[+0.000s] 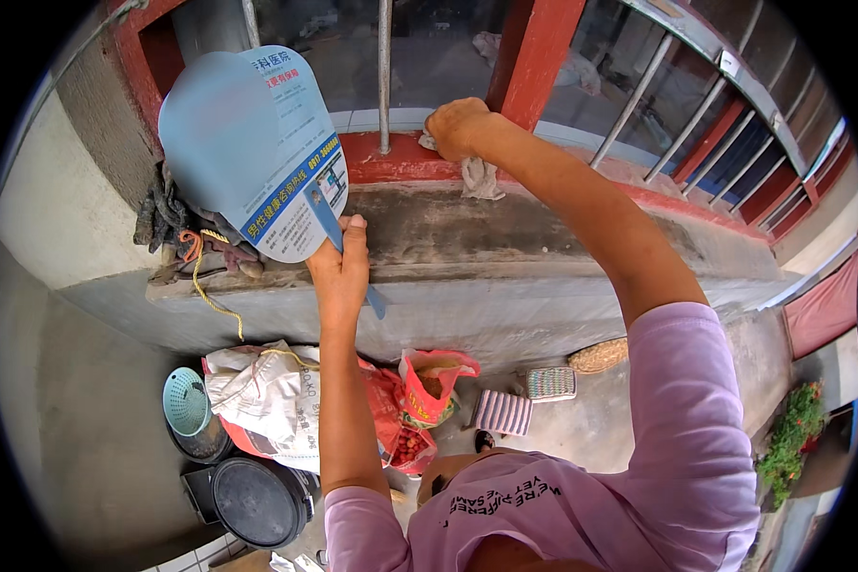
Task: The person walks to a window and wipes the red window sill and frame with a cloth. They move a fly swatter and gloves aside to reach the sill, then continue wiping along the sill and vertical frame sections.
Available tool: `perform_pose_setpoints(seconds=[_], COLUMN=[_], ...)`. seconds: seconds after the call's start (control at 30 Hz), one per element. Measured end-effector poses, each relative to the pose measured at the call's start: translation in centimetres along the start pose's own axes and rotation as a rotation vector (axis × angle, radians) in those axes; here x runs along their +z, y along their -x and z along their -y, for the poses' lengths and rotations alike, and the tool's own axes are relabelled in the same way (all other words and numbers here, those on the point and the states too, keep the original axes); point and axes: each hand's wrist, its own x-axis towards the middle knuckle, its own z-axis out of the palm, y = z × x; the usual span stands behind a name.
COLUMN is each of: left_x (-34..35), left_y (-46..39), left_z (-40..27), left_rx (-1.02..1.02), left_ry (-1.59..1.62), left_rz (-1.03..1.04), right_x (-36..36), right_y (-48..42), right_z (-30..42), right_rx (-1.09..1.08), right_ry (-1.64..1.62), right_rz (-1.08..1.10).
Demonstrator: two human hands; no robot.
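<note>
My left hand (341,275) grips the blue handle of a plastic hand fan (300,164). The fan's light blue, printed face is raised before the window bars at the upper left. My right hand (460,129) is closed on a pale, crumpled cloth (480,179) at the red window frame (400,159), beside a red upright post. Part of the cloth hangs below the hand over the frame's lower edge. The fingers of my right hand are partly hidden by the back of the hand.
Metal bars (385,79) stand before the glass. Dark gloves or rags and a yellow rope (199,279) lie on the stained concrete sill (429,243). Below are white sacks (257,400), a green colander (186,402), a black lidded bucket (257,500), red bags and small stools (502,412).
</note>
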Motion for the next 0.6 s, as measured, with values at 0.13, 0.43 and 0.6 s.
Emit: perform_pose_setpoints(seconds=[0.13, 0.43, 0.6], left_x=[0.1, 0.4, 0.4], left_y=[-0.3, -0.5, -0.2], left_z=[1.1, 1.2, 0.5], left_rx=[0.019, 0.114, 0.218], left_ry=[-0.019, -0.004, -0.056], left_rz=[0.001, -0.028, -0.070], right_x=[-1.4, -2.5, -4.8], right_y=[0.6, 6.8, 11.7], right_z=[0.0, 1.0, -3.0], right_rx=[0.044, -0.154, -0.094], right_ry=[-0.073, -0.136, -0.253], right_rz=[0.068, 0.245, -0.236])
